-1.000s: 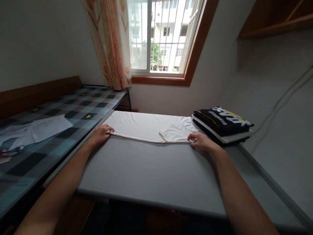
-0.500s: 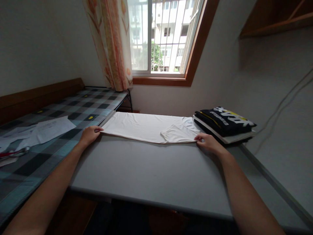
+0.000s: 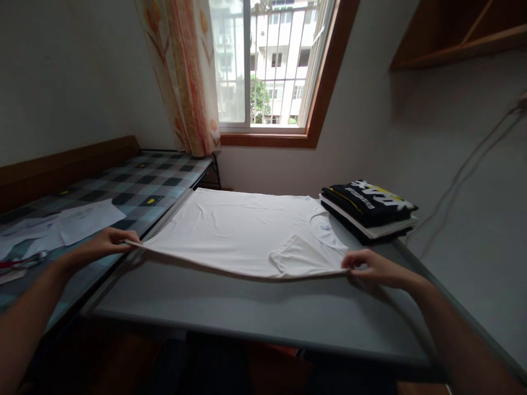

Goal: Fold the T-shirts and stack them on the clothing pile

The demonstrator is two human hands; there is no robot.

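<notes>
Both hands point(image 3: 102, 244) drew one white shirt point(image 3: 247, 230) nearer

Both hands pinch the white T-shirt point(image 3: 247, 233) taut above the desk point(image 3: 255, 312): left hand point(image 3: 105, 244) at one corner, right hand point(image 3: 373, 266) opposite.

Grey table point(image 3: 230, 307) bears white shirt point(image 3: 242, 230) and folded clothes point(image 3: 368, 208).

You've got one white T-shirt point(image 3: 242, 230) on one grey table point(image 3: 255, 312), two hands point(image 3: 102, 244) on it, one stack of folded clothes point(image 3: 368, 211), and two paper sheets point(image 3: 78, 219).
</notes>
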